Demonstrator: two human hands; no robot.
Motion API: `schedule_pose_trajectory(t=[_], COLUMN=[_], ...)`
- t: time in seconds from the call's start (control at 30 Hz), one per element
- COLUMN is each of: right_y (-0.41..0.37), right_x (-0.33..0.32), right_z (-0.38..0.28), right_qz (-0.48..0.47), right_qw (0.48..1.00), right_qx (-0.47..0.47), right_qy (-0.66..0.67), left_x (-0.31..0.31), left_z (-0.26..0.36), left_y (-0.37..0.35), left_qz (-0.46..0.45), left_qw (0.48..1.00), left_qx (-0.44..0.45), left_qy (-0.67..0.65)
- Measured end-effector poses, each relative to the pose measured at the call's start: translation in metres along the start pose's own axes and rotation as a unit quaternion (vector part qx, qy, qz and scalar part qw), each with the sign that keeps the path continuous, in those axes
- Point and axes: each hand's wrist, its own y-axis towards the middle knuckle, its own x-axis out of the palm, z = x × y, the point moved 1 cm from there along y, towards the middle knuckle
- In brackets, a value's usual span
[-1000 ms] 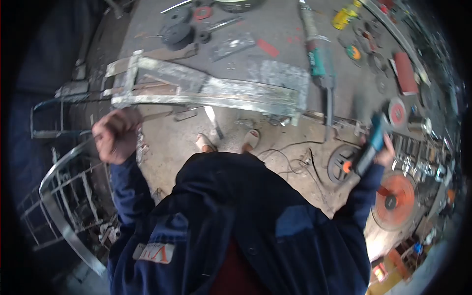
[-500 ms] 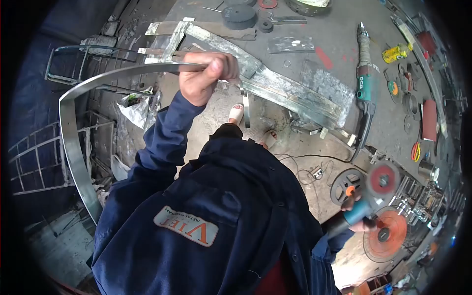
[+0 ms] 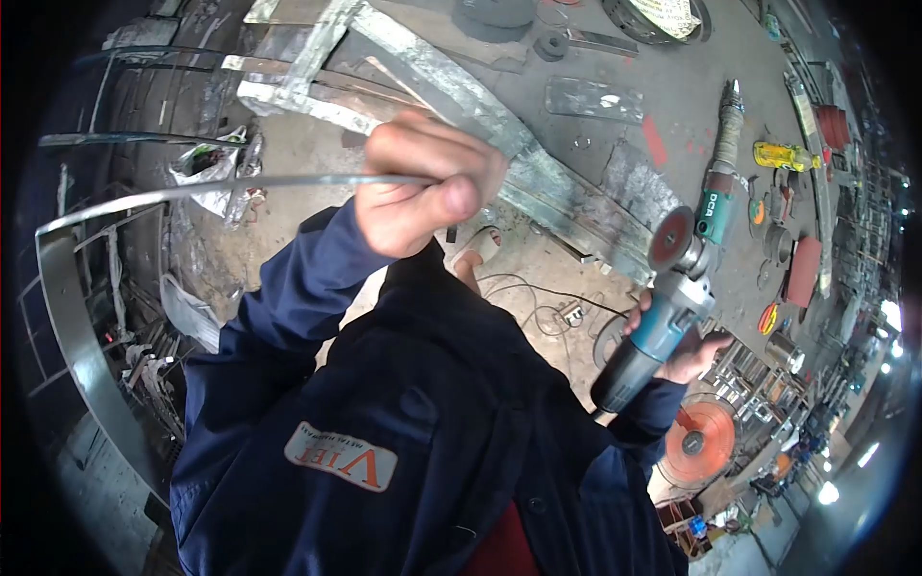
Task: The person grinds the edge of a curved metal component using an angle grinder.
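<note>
My left hand (image 3: 427, 182) is closed around one end of a bent flat metal strip (image 3: 82, 336). The strip runs left from my fist, turns a sharp corner and comes down beside my left sleeve. My right hand (image 3: 690, 361) holds a teal and black angle grinder (image 3: 663, 331) by its body, fingers and thumb showing on either side. The grinder's reddish disc (image 3: 671, 238) points up toward the workbench. Behind my left fist, a welded metal frame (image 3: 451, 82) lies on the bench.
A second grinder (image 3: 717, 197), marked DCA, lies on the grey bench top (image 3: 663, 77). Yellow-handled tools (image 3: 783, 155), a dark round block (image 3: 493, 17) and a metal plate (image 3: 594, 98) are there too. An orange fan (image 3: 698, 442) stands below right; a cable (image 3: 538, 288) crosses the floor.
The grinder has moved up and left with my right hand, its disc now near the bench edge. My left hand has come slightly lower and right, with the strip still in it. The view has shifted.
</note>
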Motion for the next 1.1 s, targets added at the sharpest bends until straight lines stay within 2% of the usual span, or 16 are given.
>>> schedule_pose_trajectory(t=[0.07,0.13,0.2,0.27,0.3,0.33,0.37,0.4,0.47,0.6,0.67,0.8,0.97,1.0,1.03,1.1], right_y=[0.021,0.052,0.067,0.090,0.099,0.107,0.120,0.137,0.163,0.192,0.194,0.168,0.080,0.063,0.052,0.036], right_x=[-0.019,-0.035,-0.046,-0.023,-0.010,0.004,0.035,0.036,0.032,0.030,0.032,0.027,0.065,0.070,0.081,0.103], right_z=[0.016,0.048,0.058,0.044,0.029,0.013,0.017,0.025,0.026,0.028,0.031,0.032,0.032,0.035,0.035,0.043], right_qz=[-0.043,-0.152,-0.058,-0.109,-0.039,0.033,0.138,0.127,0.077,0.073,0.113,0.077,0.026,0.005,-0.042,-0.070], right_qw=[0.997,0.953,0.969,0.977,0.999,0.983,0.937,0.879,0.783,0.742,0.696,0.736,0.823,0.824,0.776,0.779], right_qx=[0.002,-0.049,-0.035,0.010,0.034,0.059,-0.041,-0.139,-0.180,-0.166,-0.111,-0.090,0.000,0.020,-0.008,0.019], right_qy=[0.060,0.259,0.239,0.181,0.006,-0.169,-0.318,-0.439,-0.591,-0.646,-0.701,-0.666,-0.567,-0.566,-0.630,-0.623], left_x=[-0.002,-0.006,-0.008,-0.011,-0.014,-0.015,-0.015,-0.016,-0.018,-0.018,-0.020,-0.021,-0.023,-0.024,-0.024,-0.024], left_z=[-0.001,0.000,0.002,0.003,0.004,0.005,0.005,0.003,-0.001,-0.008,-0.006,-0.003,-0.004,-0.004,-0.004,-0.008], left_y=[0.001,0.003,0.003,0.004,0.005,0.006,0.007,0.007,0.006,0.005,0.006,0.005,0.002,0.000,0.000,0.000], left_qz=[0.017,0.019,0.021,0.020,0.009,0.009,0.000,-0.005,-0.016,-0.004,-0.005,0.013,0.020,0.019,0.015,-0.004], left_qw=[1.000,1.000,0.999,0.999,0.999,0.999,0.998,0.998,0.997,0.998,0.998,0.998,0.998,0.998,0.998,0.999], left_qx=[0.005,-0.011,-0.021,-0.036,-0.048,-0.048,-0.061,-0.066,-0.076,-0.058,-0.061,-0.066,-0.065,-0.066,-0.060,-0.050], left_qy=[-0.008,-0.010,-0.017,0.002,0.021,0.021,0.014,0.010,0.004,-0.006,-0.004,0.012,0.012,0.010,0.008,0.001])
